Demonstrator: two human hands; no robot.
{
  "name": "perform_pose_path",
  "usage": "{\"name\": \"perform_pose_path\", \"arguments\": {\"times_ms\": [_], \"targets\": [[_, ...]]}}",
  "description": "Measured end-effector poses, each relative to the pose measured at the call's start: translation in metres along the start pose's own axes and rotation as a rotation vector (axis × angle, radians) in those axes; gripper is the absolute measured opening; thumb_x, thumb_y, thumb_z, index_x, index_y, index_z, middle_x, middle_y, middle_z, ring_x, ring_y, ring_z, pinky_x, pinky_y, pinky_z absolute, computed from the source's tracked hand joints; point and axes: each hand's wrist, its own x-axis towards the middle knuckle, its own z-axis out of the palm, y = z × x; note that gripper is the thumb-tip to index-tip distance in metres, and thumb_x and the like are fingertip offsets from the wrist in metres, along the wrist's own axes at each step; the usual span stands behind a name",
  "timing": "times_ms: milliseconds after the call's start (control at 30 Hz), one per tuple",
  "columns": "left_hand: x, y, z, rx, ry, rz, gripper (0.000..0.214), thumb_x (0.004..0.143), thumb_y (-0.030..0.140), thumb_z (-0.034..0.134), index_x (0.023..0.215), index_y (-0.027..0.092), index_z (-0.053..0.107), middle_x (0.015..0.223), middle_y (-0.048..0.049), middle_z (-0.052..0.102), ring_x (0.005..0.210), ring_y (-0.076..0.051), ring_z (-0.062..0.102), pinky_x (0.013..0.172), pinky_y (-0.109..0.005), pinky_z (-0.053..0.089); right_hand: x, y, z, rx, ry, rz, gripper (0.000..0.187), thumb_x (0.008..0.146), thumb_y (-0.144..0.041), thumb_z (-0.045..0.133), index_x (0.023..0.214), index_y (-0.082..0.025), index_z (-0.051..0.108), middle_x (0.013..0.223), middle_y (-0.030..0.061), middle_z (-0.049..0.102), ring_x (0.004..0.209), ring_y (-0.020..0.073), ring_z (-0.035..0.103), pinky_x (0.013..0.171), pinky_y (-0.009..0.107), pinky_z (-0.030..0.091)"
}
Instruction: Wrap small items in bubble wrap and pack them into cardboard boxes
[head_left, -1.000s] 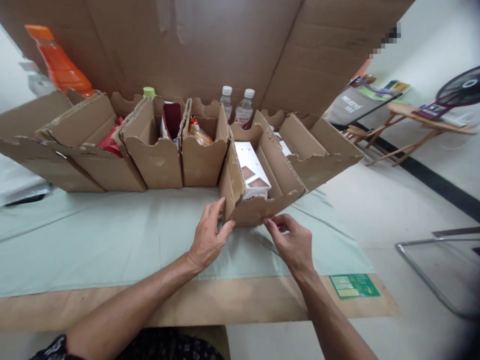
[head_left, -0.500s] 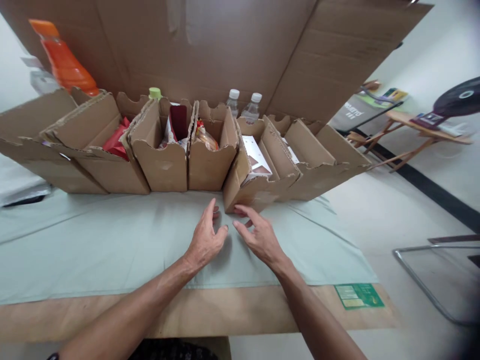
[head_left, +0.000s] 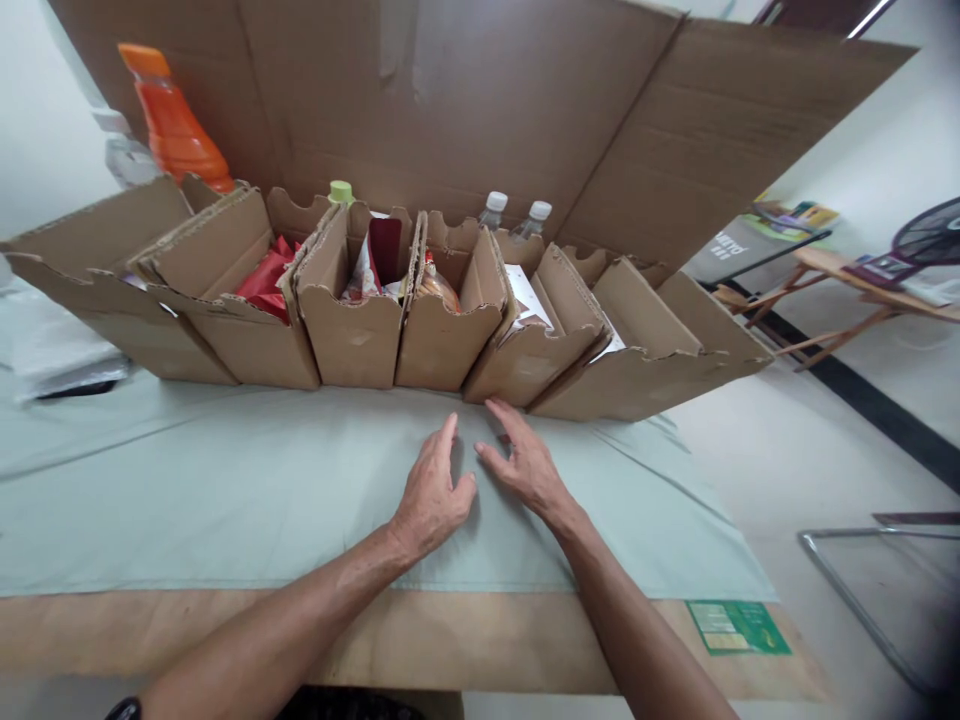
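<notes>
A: Where were the hands?
B: Left hand [head_left: 435,495] low above the cloth [head_left: 262,490] on the desk [head_left: 435,640], thumb and fingers well apart. Right hand [head_left: 526,468] just beside it, thumb and fingers apart too.

A: Nearest thing?
B: The fifth box [head_left: 514,375] from the left, cardboard, upright at the back of the cloth. Right fingers pointed at its lower front edge; contact could not be told. Left fingers stood a little short of it.

A: Contents?
B: A white carton [head_left: 527,298], partly hidden by the front wall.

A: Neighbours?
B: The fourth box [head_left: 442,348], with a packet [head_left: 439,288] inside, close on the left. Another box [head_left: 637,385] on the right. A red packet [head_left: 268,280] lay in the second box [head_left: 255,335].

A: Behind the row?
B: Two white-capped bottles [head_left: 494,207], then a cardboard panel [head_left: 465,100]. An orange bottle [head_left: 182,140] leaned at far left.
</notes>
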Motion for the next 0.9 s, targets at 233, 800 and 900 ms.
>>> {"name": "perform_pose_path", "arguments": {"times_ms": [233,800,900], "targets": [[0.000,-0.002,0.001,0.060,-0.006,0.032,0.081,0.084,0.018,0.056,0.161,0.013,0.032,0.152,-0.0220,0.055,0.143,-0.034,0.053,0.118,-0.059,0.046,0.000,-0.009,-0.004,0.026,0.067,0.036,0.053,0.086,-0.036,0.063,0.138,-0.022,0.066,0.144,0.0147,0.067,0.130,0.0313,0.066,0.091,0.046,0.063],[-0.036,0.029,-0.065,0.175,0.028,0.122,0.062,0.086,0.020,0.060,0.148,0.022,0.053,0.152,-0.0155,0.055,0.143,-0.033,0.053,0.119,-0.056,0.045,0.095,-0.152,-0.015,-0.392,0.156,0.040,0.030,0.096,-0.021,0.050,0.114,-0.019,0.074,0.088,0.0104,0.079,0.085,0.0301,0.074,0.079,0.038,0.052],[-0.069,0.031,-0.096,0.204,0.194,0.144,0.053,0.092,0.023,0.057,0.145,0.025,0.055,0.146,-0.0127,0.060,0.133,-0.030,0.061,0.112,-0.052,0.052,0.025,-0.153,-0.022,-0.312,0.182,-0.042,0.025,0.098,-0.025,0.050,0.106,-0.024,0.074,0.080,0.0041,0.077,0.072,0.0231,0.072,0.069,0.031,0.051]]}}
